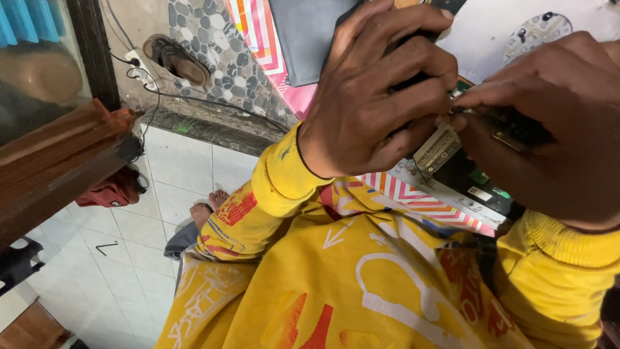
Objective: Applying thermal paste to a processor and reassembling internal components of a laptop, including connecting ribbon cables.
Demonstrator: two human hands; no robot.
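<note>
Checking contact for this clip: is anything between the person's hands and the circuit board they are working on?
Nothing visible does. The left hand already grips the dark circuit board from above, and the right hand pinches a small part at its edge. The hands themselves hide most of the board, so the exact contact spot cannot be seen.

Circuit board (481,174), under right hand (549,136): glossy dark laminate, metal connector strip.
Panel (310,39), above left hand (368,97): smooth matt dark plastic.
Sleeves (284,174), at both wrists: yellow ribbed cloth.
Floor tiles (129,258), below left hand: glossy white ceramic.
Bench (58,168), far left of left hand: rough brown wood.
</note>
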